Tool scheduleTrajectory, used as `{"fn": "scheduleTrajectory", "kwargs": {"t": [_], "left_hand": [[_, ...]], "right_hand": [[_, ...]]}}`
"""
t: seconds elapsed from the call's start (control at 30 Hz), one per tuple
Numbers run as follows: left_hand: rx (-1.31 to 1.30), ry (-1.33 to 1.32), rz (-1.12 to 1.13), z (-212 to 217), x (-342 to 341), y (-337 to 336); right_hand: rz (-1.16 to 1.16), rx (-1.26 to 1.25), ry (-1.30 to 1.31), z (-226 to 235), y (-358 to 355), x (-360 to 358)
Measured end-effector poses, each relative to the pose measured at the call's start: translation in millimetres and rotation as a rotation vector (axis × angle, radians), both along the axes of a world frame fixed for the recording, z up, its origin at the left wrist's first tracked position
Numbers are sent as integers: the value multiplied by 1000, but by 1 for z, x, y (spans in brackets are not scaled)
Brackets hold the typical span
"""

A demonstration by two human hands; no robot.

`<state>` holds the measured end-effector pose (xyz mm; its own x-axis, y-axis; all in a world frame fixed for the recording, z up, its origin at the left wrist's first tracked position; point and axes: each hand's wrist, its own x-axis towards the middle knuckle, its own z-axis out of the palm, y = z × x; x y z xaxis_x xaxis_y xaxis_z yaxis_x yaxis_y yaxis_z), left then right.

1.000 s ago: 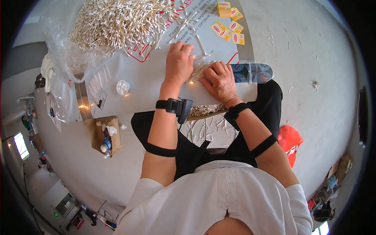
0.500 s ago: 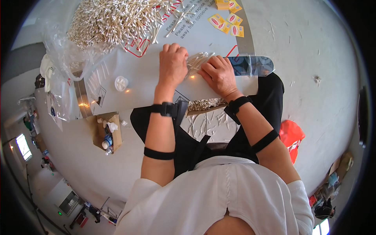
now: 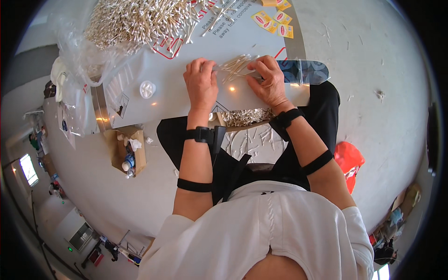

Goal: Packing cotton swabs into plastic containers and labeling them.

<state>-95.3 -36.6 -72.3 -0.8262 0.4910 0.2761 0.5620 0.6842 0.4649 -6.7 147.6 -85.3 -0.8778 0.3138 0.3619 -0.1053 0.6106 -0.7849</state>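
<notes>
A loose bunch of cotton swabs (image 3: 237, 65) lies fanned between my hands over the grey-white tabletop (image 3: 186, 112). My left hand (image 3: 201, 85) has its fingers curled at the left ends of the swabs. On the other side my right hand (image 3: 270, 85) holds a swab end between bent thumb and forefinger; its other fingers are curled in. A small round tub (image 3: 147, 89) with white swab tips in it stands left of my left hand. Beyond, at the far left, a large heap of cotton swabs (image 3: 135, 23) covers the table.
Yellow labels (image 3: 264, 19) lie at the far right. A dark blue patterned strip (image 3: 308, 72) juts past the right edge. Clear plastic (image 3: 77, 56) hangs at the left. Below are a box of swabs (image 3: 247, 117), a carton with bottles (image 3: 137, 156) and a red bag (image 3: 347, 161).
My hands have drawn slightly apart, the left one outward and a little down. The swabs between them are more spread and turned. The whole view has shifted slightly.
</notes>
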Motion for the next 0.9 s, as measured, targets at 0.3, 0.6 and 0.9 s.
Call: {"fn": "scheduleTrajectory", "kwargs": {"t": [0.3,0.6,0.9], "left_hand": [[137,21,26,-1,-24,11],[-92,-58,-104,5,10,47],[-362,2,-114,-1,30,50]], "right_hand": [[83,184,4,1,0,-2],[30,9,29,-3,0,4],[-231,-576,92,5,-3,8]]}}
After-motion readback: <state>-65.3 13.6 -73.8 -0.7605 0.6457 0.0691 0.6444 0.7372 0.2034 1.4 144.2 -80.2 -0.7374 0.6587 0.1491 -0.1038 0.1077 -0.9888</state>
